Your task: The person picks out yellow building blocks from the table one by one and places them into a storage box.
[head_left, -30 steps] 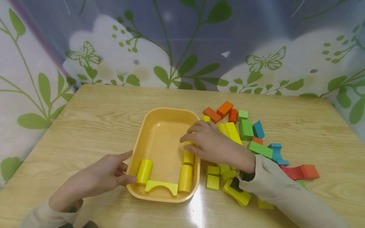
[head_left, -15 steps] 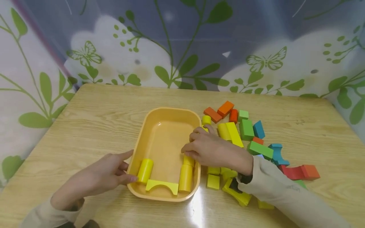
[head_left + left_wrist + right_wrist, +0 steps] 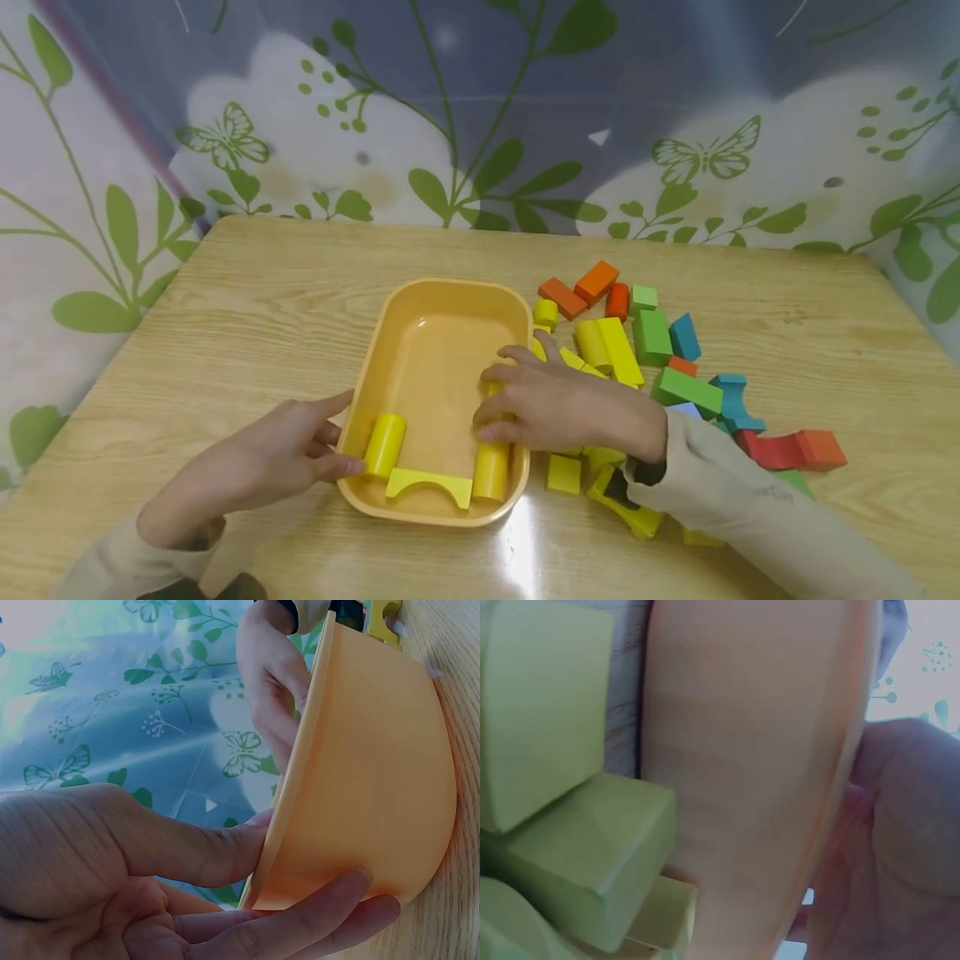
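A light-orange plastic tray (image 3: 431, 367) stands on the table. My left hand (image 3: 288, 454) holds its left side; in the left wrist view the thumb lies at the rim and the fingers against the outer wall (image 3: 367, 772). My right hand (image 3: 551, 404) reaches over the right rim, thumb and fingers curled around a yellow cylinder block (image 3: 493, 388), mostly hidden under them. Directly nearer lies another yellow cylinder (image 3: 491, 475). A yellow arch block (image 3: 431, 482) sits at the near end, with one more yellow cylinder (image 3: 386, 446) along the left wall.
Several yellow blocks (image 3: 564, 473) lie close outside the tray's right wall. Beyond them spread green (image 3: 652, 337), blue (image 3: 735, 402), red (image 3: 772, 450) and orange blocks (image 3: 597, 283). A patterned sheet (image 3: 510, 108) hangs behind the wooden table (image 3: 285, 292).
My right hand has shifted slightly toward me along the tray's right side, its thumb now at the near end of the far cylinder. The left hand keeps its hold.
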Tool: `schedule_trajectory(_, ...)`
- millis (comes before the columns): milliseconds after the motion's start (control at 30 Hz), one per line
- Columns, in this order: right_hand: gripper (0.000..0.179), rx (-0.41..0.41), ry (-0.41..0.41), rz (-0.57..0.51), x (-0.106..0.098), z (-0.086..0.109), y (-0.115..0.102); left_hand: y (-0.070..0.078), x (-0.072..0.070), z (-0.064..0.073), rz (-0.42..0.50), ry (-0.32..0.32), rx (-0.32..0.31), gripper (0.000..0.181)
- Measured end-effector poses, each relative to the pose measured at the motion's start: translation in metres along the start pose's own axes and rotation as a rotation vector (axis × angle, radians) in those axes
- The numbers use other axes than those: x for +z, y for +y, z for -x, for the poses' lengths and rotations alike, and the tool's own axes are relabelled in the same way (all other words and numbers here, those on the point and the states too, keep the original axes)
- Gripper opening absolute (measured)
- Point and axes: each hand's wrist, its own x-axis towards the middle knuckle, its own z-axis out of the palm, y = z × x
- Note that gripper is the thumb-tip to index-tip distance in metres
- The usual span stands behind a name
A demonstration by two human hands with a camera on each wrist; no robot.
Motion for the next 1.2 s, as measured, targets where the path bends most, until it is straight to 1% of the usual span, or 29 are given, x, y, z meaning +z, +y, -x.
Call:
schedule_trajectory(167, 0.041, 0.043, -0.001, -0.023, 0.0016, -0.0020, 0.0017, 0.0014, 0.0006, -0.0008, 0.024, 0.008, -0.017, 0.087)
schedule_trajectory(233, 0.043, 0.052, -0.002, -0.040, 0.0019, -0.0022, 0.0025, 0.0018, 0.0007, -0.0008, 0.028, 0.011, -0.016, 0.088)
schedule_trajectory(500, 0.036, 0.014, 0.012, -0.086, 0.0037, -0.0007, 0.0050, 0.0022, -0.0006, -0.0005, 0.005, 0.002, -0.037, 0.086)
schedule_trajectory(633, 0.040, 0.017, 0.016, -0.089, 0.0040, -0.0006, 0.0053, 0.0018, -0.0005, 0.0006, 0.003, -0.001, -0.022, 0.085)
schedule_trajectory(900, 0.045, 0.030, 0.061, -0.045, 0.0021, -0.0003, 0.0056, 0.0015, -0.0003, 0.0019, 0.006, 0.003, -0.008, 0.085)
schedule_trajectory(1067, 0.046, 0.031, 0.064, -0.028, 0.0016, -0.0001, 0.0051, 0.0015, -0.0004, 0.0023, 0.000, 0.004, 0.014, 0.085)
schedule_trajectory(1200, 0.047, 0.034, 0.052, -0.026, 0.0016, -0.0007, 0.0046, 0.0014, -0.0010, 0.0024, -0.009, 0.002, 0.027, 0.084)
